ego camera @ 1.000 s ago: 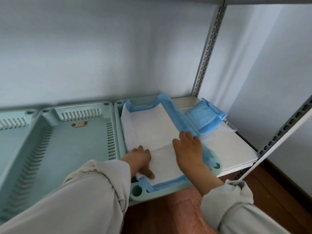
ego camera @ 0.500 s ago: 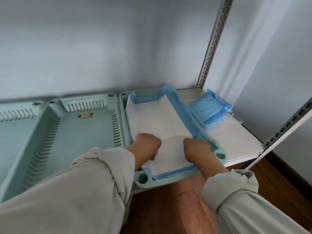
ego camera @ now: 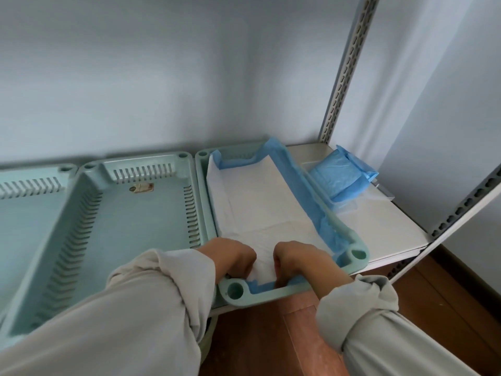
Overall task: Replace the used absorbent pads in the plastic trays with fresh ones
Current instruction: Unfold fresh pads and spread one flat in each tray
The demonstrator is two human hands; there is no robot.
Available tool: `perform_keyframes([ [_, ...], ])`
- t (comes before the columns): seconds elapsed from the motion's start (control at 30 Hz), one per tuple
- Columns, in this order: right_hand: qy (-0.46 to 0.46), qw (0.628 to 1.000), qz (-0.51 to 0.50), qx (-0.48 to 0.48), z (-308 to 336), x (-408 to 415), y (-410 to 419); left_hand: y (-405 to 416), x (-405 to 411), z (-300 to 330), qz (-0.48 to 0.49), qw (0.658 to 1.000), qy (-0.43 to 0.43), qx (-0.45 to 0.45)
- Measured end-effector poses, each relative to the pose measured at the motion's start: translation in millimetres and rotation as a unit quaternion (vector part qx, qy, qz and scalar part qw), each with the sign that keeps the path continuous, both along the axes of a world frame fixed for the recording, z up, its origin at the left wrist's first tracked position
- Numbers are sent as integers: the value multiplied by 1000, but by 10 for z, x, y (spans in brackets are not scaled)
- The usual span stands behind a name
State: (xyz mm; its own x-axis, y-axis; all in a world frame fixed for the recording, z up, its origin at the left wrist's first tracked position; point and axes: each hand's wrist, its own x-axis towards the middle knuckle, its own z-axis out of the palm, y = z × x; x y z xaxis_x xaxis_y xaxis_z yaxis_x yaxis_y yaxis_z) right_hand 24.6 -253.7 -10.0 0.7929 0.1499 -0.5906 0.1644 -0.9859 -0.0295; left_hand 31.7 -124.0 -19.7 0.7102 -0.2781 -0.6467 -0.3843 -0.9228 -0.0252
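Left hand (ego camera: 233, 256) and right hand (ego camera: 301, 260) curled, gripping near edge of pad (ego camera: 257, 202) in tray (ego camera: 271, 293), folded pads (ego camera: 341, 180) beyond right hand on shelf (ego camera: 379, 229)

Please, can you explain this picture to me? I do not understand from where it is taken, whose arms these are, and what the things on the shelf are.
A camera on a person's head looks down at their own arms. There is no machine. On the white shelf stand green plastic trays: the middle tray has no pad, the right tray holds a white pad with blue edges. The left hand and right hand curl over the pad's near end. Folded blue pads lie beside it.
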Motion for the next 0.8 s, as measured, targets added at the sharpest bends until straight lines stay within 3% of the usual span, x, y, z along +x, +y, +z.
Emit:
perform_keyframes([
  [0.1,-53,997,-24,-42,43,28,-156,22,10,74,-15,999,-10,35],
  [0.2,-53,994,-44,-85,37,35,-305,-4,-14,116,-70,973,-103,196],
  [0.33,-59,993,-53,-91,65,15,-234,-1,-38,96,-71,969,-121,203],
  [0.43,-150,987,-33,-54,95,140,-131,-21,84,122,-16,982,-132,133],
  [0.5,-196,981,-10,15,35,286,-17,-57,202,70,63,981,-182,5],
  [0.6,-131,980,68,135,-188,385,192,-85,337,-98,187,962,-158,-124],
  [0.7,-71,987,85,115,-400,443,109,-50,384,-283,292,942,-100,-133],
  [0.8,-86,994,-25,61,-487,558,-228,-54,375,-355,347,912,-98,-196],
])
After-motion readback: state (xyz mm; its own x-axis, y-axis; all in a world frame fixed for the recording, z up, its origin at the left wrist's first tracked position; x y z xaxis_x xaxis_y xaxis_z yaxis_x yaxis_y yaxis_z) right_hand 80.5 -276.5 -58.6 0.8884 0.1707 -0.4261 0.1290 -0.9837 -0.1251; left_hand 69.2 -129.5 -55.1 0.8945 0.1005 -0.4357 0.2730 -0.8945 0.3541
